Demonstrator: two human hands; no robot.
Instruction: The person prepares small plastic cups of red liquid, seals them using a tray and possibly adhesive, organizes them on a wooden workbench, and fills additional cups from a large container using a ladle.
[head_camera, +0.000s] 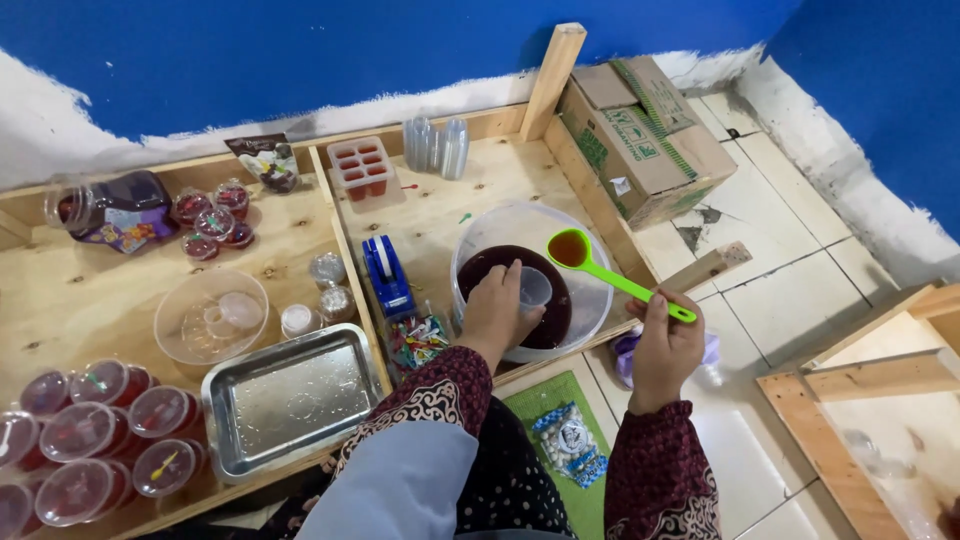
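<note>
While a clear round tub (590, 300) of dark red liquid is sitting at the wooden platform's front edge, the left hand (495, 310) is gripping a small clear cup (535, 287) over the tub's middle. The right hand (665, 345) is pinching a green ladle (610, 272), its full bowl hovering above the tub's far side. Right of the tub, bare tiled floor (790, 290) is lying open; left of it, a blue tape dispenser (386, 275) is crowding close.
</note>
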